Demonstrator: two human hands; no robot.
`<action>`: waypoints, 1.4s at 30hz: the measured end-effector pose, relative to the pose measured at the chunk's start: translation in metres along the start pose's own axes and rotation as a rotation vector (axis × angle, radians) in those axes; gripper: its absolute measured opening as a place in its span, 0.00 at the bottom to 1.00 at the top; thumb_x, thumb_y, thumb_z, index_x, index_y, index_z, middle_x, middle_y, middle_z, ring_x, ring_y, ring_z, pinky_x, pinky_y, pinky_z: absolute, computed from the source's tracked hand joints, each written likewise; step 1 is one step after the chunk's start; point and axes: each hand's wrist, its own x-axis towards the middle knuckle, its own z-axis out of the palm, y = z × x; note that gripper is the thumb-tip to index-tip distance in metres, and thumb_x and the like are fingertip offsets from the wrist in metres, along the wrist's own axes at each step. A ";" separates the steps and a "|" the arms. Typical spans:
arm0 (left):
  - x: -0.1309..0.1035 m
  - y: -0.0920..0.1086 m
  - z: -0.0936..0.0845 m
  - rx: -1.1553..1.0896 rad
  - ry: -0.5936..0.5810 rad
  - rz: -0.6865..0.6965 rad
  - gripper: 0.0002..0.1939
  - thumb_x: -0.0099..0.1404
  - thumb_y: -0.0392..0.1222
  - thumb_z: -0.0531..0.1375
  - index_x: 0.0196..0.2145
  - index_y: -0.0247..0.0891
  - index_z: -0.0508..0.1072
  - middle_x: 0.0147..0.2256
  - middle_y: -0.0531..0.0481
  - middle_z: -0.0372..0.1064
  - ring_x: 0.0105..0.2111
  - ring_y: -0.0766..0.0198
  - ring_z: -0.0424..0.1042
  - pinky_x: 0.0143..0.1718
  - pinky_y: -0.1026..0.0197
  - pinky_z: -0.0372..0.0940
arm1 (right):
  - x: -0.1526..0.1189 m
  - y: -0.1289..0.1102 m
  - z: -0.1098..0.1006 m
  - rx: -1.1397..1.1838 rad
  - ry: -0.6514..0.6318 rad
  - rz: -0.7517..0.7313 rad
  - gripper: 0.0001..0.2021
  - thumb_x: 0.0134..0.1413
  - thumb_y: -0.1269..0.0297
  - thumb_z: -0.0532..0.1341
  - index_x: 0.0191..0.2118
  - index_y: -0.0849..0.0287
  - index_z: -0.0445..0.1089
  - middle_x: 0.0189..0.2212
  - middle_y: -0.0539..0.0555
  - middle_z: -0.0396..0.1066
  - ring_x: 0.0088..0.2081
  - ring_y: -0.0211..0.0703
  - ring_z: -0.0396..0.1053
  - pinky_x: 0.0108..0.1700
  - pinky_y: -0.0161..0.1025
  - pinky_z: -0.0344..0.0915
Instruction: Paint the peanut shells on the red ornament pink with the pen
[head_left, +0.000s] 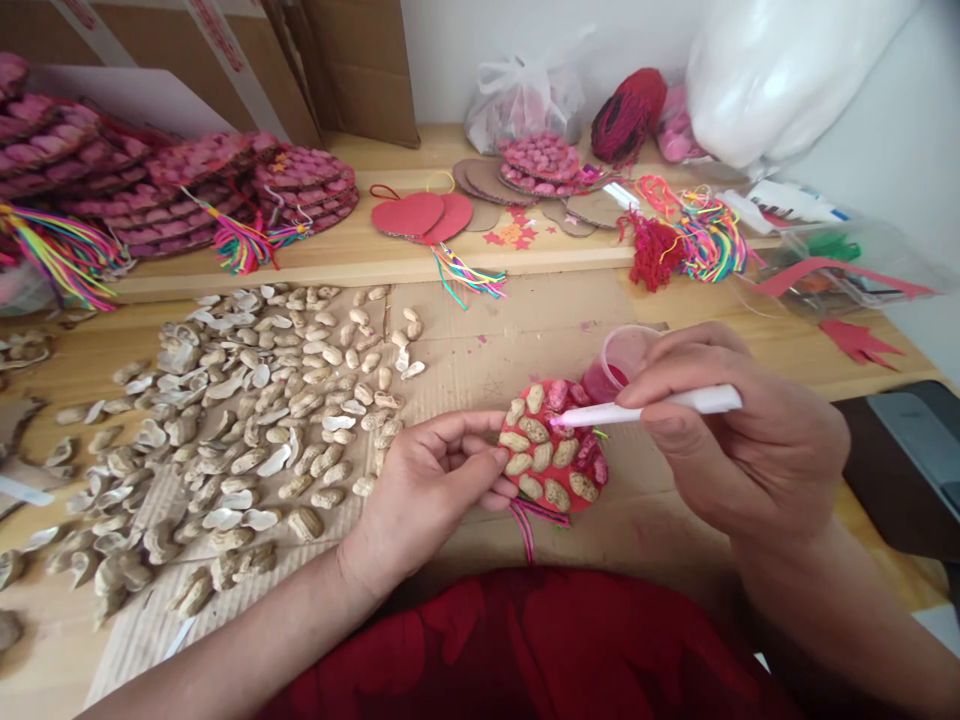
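The red disc (555,474) is near the middle of the scene, over the worktop (480,262), its left edge pinched between the left hand's (439,480) thumb and fingers. The colouring looks partly done: peanut shells along its right side are pink, while most others remain tan. The right hand (742,435) has its fingers closed around a white applicator (652,408), tip at the disc's far part. A pink cup (609,362) is just beyond; loose peanuts (300,402) spread left.
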 end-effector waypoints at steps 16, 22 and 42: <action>0.000 -0.001 -0.003 -0.055 -0.025 0.001 0.11 0.62 0.36 0.68 0.44 0.37 0.82 0.27 0.52 0.78 0.25 0.69 0.78 0.28 0.70 0.76 | 0.002 0.001 -0.002 0.069 0.005 0.021 0.04 0.59 0.70 0.62 0.37 0.55 0.74 0.29 0.50 0.71 0.37 0.43 0.70 0.44 0.49 0.68; 0.001 -0.001 -0.003 -0.058 -0.004 0.015 0.11 0.61 0.36 0.69 0.43 0.37 0.82 0.27 0.52 0.78 0.25 0.68 0.78 0.27 0.68 0.76 | 0.001 0.001 -0.003 0.094 0.026 0.017 0.04 0.58 0.72 0.62 0.36 0.56 0.74 0.29 0.51 0.71 0.37 0.43 0.71 0.43 0.49 0.68; 0.002 0.000 -0.006 -0.081 -0.011 -0.026 0.12 0.62 0.36 0.69 0.44 0.37 0.81 0.28 0.50 0.80 0.24 0.68 0.78 0.26 0.70 0.75 | 0.003 0.000 -0.003 0.132 0.053 0.007 0.05 0.59 0.70 0.61 0.36 0.56 0.74 0.29 0.51 0.70 0.32 0.41 0.70 0.41 0.48 0.68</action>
